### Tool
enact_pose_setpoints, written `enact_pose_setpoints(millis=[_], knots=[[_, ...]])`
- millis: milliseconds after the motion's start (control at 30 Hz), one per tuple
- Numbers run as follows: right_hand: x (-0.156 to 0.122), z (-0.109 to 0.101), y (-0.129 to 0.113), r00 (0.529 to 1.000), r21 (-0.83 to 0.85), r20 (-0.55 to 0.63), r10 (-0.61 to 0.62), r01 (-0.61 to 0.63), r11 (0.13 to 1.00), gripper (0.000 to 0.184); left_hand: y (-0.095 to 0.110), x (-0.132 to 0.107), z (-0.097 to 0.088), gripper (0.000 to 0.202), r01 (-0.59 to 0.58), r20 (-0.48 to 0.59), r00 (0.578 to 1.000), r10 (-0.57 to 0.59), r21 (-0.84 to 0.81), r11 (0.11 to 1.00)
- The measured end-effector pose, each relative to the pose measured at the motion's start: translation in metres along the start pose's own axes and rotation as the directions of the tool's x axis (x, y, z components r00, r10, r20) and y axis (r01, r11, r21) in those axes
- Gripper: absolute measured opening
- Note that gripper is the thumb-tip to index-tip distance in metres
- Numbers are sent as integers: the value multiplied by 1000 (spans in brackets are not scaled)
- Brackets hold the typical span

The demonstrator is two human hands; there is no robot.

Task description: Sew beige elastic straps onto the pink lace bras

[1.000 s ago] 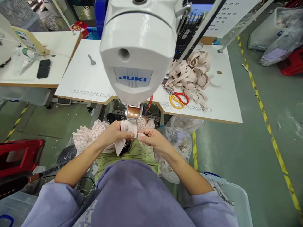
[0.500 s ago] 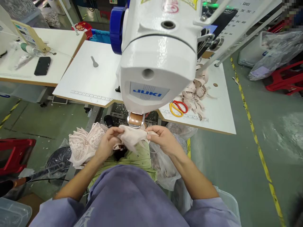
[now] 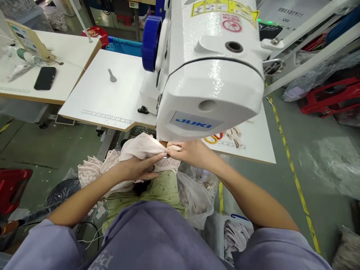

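Note:
A pale pink lace garment (image 3: 135, 150) is bunched in my lap under the head of a white JUKI sewing machine (image 3: 208, 78). My left hand (image 3: 139, 168) lies on the fabric with its fingers closed on a fold. My right hand (image 3: 194, 153) pinches the garment's edge just below the machine head, fingertips meeting those of the left hand. The needle area is hidden behind the machine head.
The white sewing table (image 3: 112, 93) carries a small grey tool (image 3: 111, 75); red and yellow scissors (image 3: 213, 138) and beige straps peek out at the right. A phone (image 3: 45, 78) lies on the neighbouring table. Plastic bags (image 3: 197, 195) and a bin (image 3: 233, 232) stand at my right.
My view has shifted left and closer, so the machine head now covers the strap pile. Both hands have lifted the garment's edge up to the machine head and come together.

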State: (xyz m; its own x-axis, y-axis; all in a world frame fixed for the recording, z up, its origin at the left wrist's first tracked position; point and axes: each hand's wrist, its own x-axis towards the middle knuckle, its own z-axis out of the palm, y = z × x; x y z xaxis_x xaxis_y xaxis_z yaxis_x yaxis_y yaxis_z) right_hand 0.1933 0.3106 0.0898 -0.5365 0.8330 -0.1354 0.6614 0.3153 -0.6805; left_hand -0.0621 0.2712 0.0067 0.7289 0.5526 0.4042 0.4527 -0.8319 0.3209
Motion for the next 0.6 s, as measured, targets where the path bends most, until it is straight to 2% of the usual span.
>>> enact_pose_setpoints(millis=[67, 133, 200, 267, 367, 433, 500, 533, 600], knots=[[1, 2, -1, 1000, -15, -12, 9, -9, 1000, 19, -11, 6, 2, 63, -78, 48, 996, 76, 61, 995], [1, 2, -2, 1000, -14, -19, 14, -15, 1000, 20, -18, 11, 4, 52, -105, 97, 991, 97, 76, 992], [1, 3, -1, 1000, -10, -17, 16, -16, 1000, 22, -22, 15, 4, 45, -75, 152, 986, 67, 48, 996], [-2, 5, 2, 999, -2, -31, 10, -10, 1000, 22, -22, 17, 3, 43, 1, 173, 985, -1, -3, 1000], [-11, 15, 14, 985, -17, -164, -62, 60, 998, 14, -15, 16, 3, 55, 115, 154, 983, -100, -93, 989], [-17, 27, 26, 938, -75, -318, -138, 120, 990, 22, -7, 17, 3, 61, 164, 139, 979, -147, -117, 980], [-22, 38, 37, 884, -119, -425, -195, 159, 980, 21, 1, 18, 4, 61, 188, 124, 977, -174, -113, 976], [-22, 42, 42, 869, -114, -450, -206, 173, 978, 19, 5, 20, 4, 60, 198, 117, 976, -185, -112, 974], [-21, 47, 47, 870, -66, -452, -197, 188, 980, 17, 12, 23, 4, 59, 214, 105, 974, -201, -137, 967]])
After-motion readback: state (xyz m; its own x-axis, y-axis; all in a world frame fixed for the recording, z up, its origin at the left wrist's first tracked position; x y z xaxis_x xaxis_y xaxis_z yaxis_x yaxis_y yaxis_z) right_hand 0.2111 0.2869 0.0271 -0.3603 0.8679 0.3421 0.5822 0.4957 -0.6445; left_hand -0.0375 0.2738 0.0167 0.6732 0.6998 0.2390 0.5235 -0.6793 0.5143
